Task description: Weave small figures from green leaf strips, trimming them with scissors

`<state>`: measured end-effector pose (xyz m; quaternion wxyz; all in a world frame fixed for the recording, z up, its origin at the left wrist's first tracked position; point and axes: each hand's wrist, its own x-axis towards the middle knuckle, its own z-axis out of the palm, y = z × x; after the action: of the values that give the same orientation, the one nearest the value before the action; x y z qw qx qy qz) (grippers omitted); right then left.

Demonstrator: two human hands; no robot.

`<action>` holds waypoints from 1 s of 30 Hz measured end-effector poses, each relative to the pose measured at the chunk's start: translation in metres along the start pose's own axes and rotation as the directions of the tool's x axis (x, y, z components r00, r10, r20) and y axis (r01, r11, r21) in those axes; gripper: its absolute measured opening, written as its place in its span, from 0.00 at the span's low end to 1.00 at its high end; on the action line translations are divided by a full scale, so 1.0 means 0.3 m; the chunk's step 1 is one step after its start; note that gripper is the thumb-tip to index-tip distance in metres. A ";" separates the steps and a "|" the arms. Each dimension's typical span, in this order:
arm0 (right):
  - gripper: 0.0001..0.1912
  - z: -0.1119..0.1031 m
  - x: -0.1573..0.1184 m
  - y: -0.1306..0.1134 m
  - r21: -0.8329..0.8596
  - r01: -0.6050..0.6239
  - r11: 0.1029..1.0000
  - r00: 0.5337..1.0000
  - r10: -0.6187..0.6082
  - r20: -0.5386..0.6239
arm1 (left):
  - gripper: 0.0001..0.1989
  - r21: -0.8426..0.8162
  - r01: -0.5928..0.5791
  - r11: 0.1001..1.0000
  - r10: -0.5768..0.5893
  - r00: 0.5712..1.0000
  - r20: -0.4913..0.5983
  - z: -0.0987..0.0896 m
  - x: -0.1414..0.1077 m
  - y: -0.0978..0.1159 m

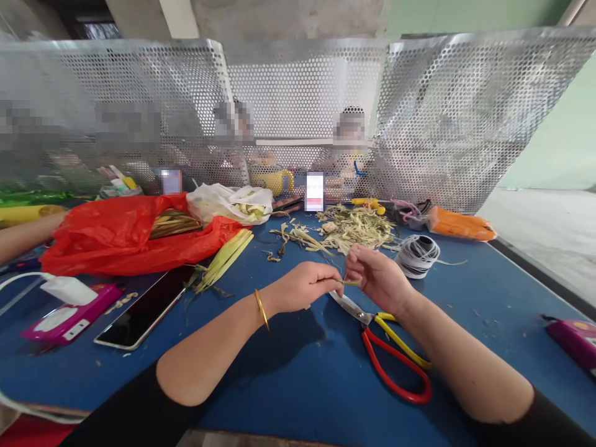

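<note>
My left hand (302, 285), with a gold bangle (261, 309) on the wrist, has thumb and fingertips pinched together. Close beside it my right hand (378, 279) is raised with curled fingers, also pinching. Between the fingertips runs a very thin strand, apparently thread; a small pale piece shows near it, too small to name. Just below both hands lie scissors (365, 320) with one red and one yellow handle, blades partly hidden. A spool of white thread (418, 256) stands beyond my right wrist. Past my fingers spreads a heap of dry, pale husk scraps (358, 228).
A red plastic bag (112, 239) with dried strips, a white bag (228, 202) and pale green husks (226, 261) lie left. Nearer are a phone (144, 310) and a magenta power strip (69, 316). A perforated metal screen (302, 93) divides the blue table from people behind; another person's forearm reaches in at left.
</note>
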<state>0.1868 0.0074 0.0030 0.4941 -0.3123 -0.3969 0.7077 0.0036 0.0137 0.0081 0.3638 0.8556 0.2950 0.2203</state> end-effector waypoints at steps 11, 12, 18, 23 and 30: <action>0.12 0.082 -0.058 0.104 -0.746 0.404 0.529 0.894 -0.401 0.199 | 0.13 0.111 0.247 0.963 -0.178 0.887 -0.426 0.045 0.015 -0.029; 0.12 0.084 -0.065 0.101 -0.802 0.450 0.394 0.872 -0.389 0.298 | 0.13 0.178 0.253 0.951 -0.165 0.901 -0.401 0.049 0.012 -0.027; 0.13 0.050 -0.055 0.036 -0.761 0.353 0.544 0.935 -0.225 0.272 | 0.10 0.328 0.079 0.942 -0.083 0.997 -0.001 0.016 -0.006 -0.005; 0.11 0.031 -0.027 0.003 -0.175 0.076 0.982 0.995 -0.063 0.076 | 0.10 -0.096 -0.077 0.992 0.081 0.996 0.037 -0.027 -0.010 0.015; 0.10 0.071 -0.028 0.068 -0.066 0.189 0.980 0.982 -0.189 0.007 | 0.12 -0.104 0.134 0.986 -0.166 0.886 -0.433 0.004 0.011 -0.017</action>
<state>0.1625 -0.0099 -0.0039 0.5482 -0.2890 -0.4482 0.6443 0.0051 0.0183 0.0039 0.3338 0.7449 0.4268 0.3893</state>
